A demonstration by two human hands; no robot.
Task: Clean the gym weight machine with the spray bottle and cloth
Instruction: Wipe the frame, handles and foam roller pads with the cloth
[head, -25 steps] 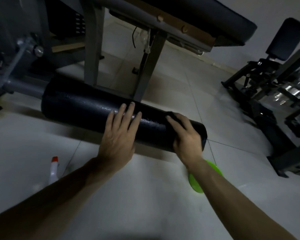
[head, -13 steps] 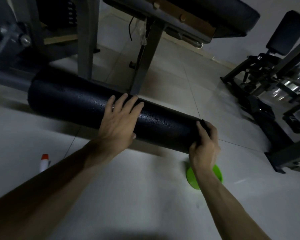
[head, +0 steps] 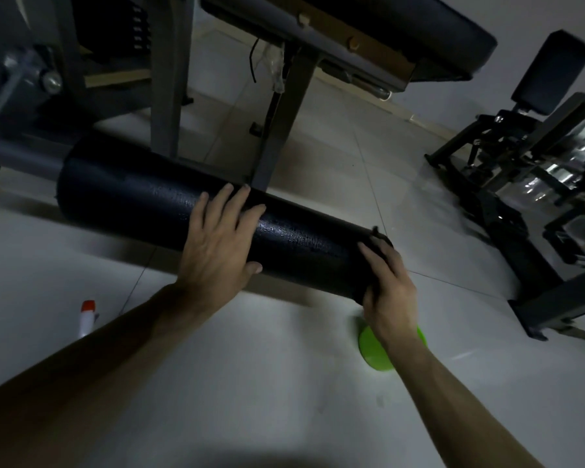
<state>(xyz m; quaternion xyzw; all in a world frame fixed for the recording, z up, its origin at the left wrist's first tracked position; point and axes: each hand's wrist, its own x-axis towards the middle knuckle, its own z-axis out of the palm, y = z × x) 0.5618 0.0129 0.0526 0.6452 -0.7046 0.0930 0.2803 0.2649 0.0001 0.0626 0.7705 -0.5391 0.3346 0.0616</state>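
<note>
While you lean over the machine, the bottle stands on the floor at far left, just beside your left forearm, with its red-and-white top showing and its body hidden behind the arm. Above it, a grey bar runs in from the left edge and enters the black roller, which slants down to the right, raised above the tiles. Two grey legs of the frame rise behind the roller. Your left hand lies flat on the middle of the roller, fingers straight and a little spread over the top, thumb pressed against the near side; it holds nothing. Further right, your right hand wraps the roller's right end, fingers curled over the top and thumb on the near side. It presses a dark cloth against the roller; the cloth is hard to tell from the black surface, and only a fold shows past your fingertips. Below that wrist, a green disc lies on the floor, partly covered by your arm. Overhead, the dark pad of the bench reaches toward the upper right. Well apart at far right stands another machine with black frames.
</note>
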